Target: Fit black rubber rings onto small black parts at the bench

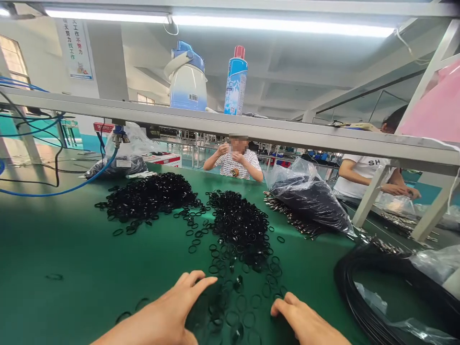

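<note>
tube lights (283,27) lit overhead | pale shelf (287,130) | poster (77,52) | window (13,57) at left

Left hand (174,306): thumb parted from fingers, index stretched toward right hand (300,320). Right fingers (283,305) curled, facing the left; thumb unclear. Hands apart; left forearm (131,330) bare.

Rings (239,223) look smooth, faintly glossy; the table (151,261), smooth with a soft sheen. Toward its right edge, the cable coil (345,282) looks like satin plastic.
</note>
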The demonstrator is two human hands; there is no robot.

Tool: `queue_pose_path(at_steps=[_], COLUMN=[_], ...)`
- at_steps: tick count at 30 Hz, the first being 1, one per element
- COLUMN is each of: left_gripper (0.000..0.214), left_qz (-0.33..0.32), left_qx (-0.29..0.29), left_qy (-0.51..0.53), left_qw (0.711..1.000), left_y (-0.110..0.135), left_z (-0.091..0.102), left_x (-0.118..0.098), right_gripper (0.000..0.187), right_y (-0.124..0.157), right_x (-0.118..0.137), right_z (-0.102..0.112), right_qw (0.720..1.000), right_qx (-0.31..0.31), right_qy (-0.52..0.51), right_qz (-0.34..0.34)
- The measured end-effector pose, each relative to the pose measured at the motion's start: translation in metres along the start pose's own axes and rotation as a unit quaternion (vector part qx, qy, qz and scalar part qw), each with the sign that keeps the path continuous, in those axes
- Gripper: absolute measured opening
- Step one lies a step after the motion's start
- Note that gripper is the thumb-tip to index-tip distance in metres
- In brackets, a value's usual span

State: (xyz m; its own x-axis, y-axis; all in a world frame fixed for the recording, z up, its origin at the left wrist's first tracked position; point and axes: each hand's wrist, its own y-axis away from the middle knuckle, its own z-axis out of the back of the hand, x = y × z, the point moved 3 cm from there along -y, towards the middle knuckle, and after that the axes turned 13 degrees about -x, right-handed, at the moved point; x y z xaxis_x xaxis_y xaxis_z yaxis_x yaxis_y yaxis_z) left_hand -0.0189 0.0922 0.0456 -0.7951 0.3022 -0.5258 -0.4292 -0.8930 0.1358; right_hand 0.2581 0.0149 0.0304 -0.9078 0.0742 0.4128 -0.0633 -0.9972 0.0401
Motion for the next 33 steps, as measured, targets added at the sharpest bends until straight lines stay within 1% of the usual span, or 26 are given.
queue_pose_path(at_steps=[2, 4, 6, 7, 9, 11, 13, 15, 19, 21, 24, 26, 28, 30, 32, 33], left_gripper=[0.082, 0.07, 0.064, 0.061, 0.049, 0.033, 0.025, 0.023, 0.007, 0.011, 0.016, 0.019, 0.028, 0.042, 0.05, 0.051], left_qz=[-0.028, -0.064, -0.107, -0.127, -0.152, -0.167, -0.178, -0.183, -0.182, -0.18, -0.184, -0.201, -0.217, -0.218, -0.208, -0.202], left_qx=[-0.014, -0.025, -0.044, -0.052, -0.06, -0.062, -0.075, -0.103, -0.171, -0.196, -0.215, -0.208, -0.195, -0.191, -0.193, -0.191], left_qy=[0.052, 0.073, 0.07, 0.066, 0.061, 0.055, 0.045, 0.034, 0.012, 0.007, 0.01, 0.023, 0.037, 0.045, 0.05, 0.052], left_qw=[0.998, 0.995, 0.991, 0.988, 0.985, 0.982, 0.98, 0.977, 0.968, 0.964, 0.959, 0.957, 0.956, 0.956, 0.958, 0.959], left_y=[-0.007, -0.018, -0.032, -0.04, -0.055, -0.069, -0.084, -0.098, -0.127, -0.141, -0.157, -0.163, -0.164, -0.16, -0.15, -0.142], left_z=[-0.011, -0.02, -0.025, -0.027, -0.03, -0.032, -0.032, -0.029, -0.015, -0.005, 0.011, 0.021, 0.03, 0.039, 0.045, 0.047], left_x=[-0.011, -0.021, -0.03, -0.033, -0.037, -0.039, -0.04, -0.04, -0.036, -0.033, -0.028, -0.027, -0.027, -0.026, -0.021, -0.017], right_gripper=[0.062, 0.06, 0.058, 0.061, 0.066, 0.061, 0.056, 0.053, 0.038, 0.033, 0.035, 0.035, 0.038, 0.043, 0.044, 0.043], right_y=[-0.008, -0.014, -0.019, -0.021, -0.025, -0.03, -0.036, -0.043, -0.07, -0.09, -0.124, -0.144, -0.155, -0.152, -0.135, -0.121], right_x=[0.009, 0.021, 0.035, 0.042, 0.055, 0.063, 0.067, 0.067, 0.066, 0.068, 0.074, 0.078, 0.082, 0.084, 0.083, 0.081], right_z=[-0.009, -0.015, -0.021, -0.024, -0.031, -0.035, -0.037, -0.036, -0.03, -0.023, -0.007, 0.005, 0.015, 0.023, 0.028, 0.03], right_qw=[1.0, 0.999, 0.998, 0.998, 0.998, 0.997, 0.996, 0.995, 0.993, 0.989, 0.979, 0.973, 0.967, 0.963, 0.962, 0.962], right_qx=[-0.008, -0.015, -0.014, -0.01, -0.002, 0.005, -0.001, -0.017, -0.068, -0.106, -0.172, -0.201, -0.221, -0.232, -0.236, -0.232], right_qy=[0.003, -0.025, -0.057, -0.055, -0.014, 0.021, 0.015, -0.002, -0.003, 0.006, 0.024, 0.03, 0.038, 0.051, 0.064, 0.068], right_qz=[0.005, 0.012, 0.031, 0.042, 0.061, 0.071, 0.084, 0.094, 0.098, 0.101, 0.104, 0.11, 0.119, 0.125, 0.125, 0.127])
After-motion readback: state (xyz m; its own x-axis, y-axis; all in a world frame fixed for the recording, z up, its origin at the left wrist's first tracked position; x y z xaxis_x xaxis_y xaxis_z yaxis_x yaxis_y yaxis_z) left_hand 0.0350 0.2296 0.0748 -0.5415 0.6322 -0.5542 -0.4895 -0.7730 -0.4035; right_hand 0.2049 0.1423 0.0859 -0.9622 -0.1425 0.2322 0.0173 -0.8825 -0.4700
